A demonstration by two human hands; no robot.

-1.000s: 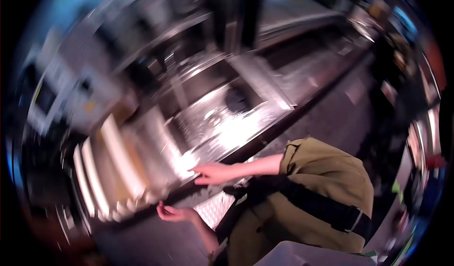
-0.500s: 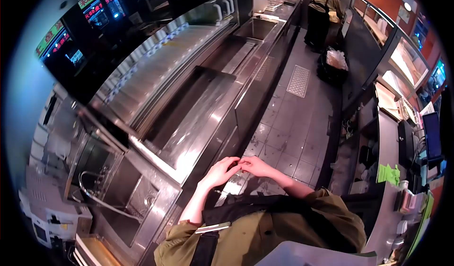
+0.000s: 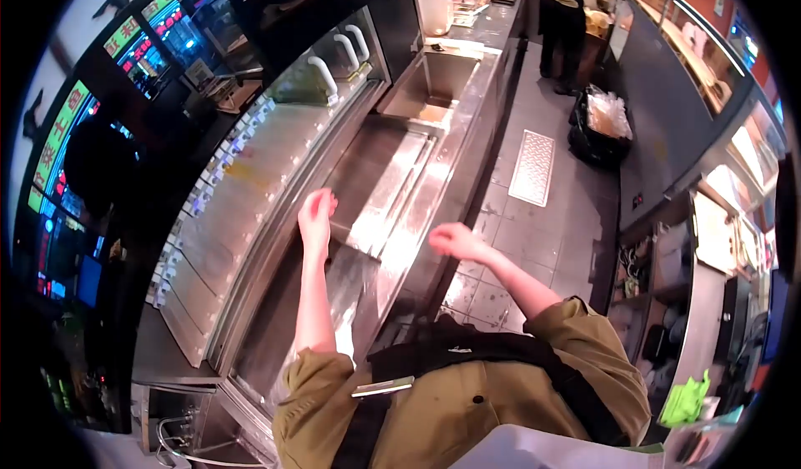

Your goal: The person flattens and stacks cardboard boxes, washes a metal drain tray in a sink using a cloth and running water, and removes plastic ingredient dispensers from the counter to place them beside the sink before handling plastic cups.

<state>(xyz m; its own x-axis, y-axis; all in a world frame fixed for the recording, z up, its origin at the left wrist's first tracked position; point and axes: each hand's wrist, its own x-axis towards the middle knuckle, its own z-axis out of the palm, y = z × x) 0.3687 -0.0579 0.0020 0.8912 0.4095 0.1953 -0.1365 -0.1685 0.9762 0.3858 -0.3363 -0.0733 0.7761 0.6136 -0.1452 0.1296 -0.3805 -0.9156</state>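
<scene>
My left hand (image 3: pixel 316 214) is raised over the stainless-steel counter well (image 3: pixel 355 198). Its fingers bend loosely to the right, with a small gap at the thumb, and nothing shows in them. Nearer the counter's front edge, my right hand (image 3: pixel 451 240) hangs in the air with its fingers curled in and no object visible. The two hands are apart. Beneath and between them lies a shiny steel panel (image 3: pixel 385 206).
Along the left runs a sloped clear guard (image 3: pixel 250 194). A steel sink (image 3: pixel 430 85) and a white container (image 3: pixel 435 12) are farther up. On the aisle floor are a drain cover (image 3: pixel 531 168) and a black bin bag (image 3: pixel 599 135); beyond, a co-worker (image 3: pixel 571 10) bends down.
My hands, touching each other before, have separated: the left moved up and left over the counter, the right moved up slightly. The view has shifted toward the counter.
</scene>
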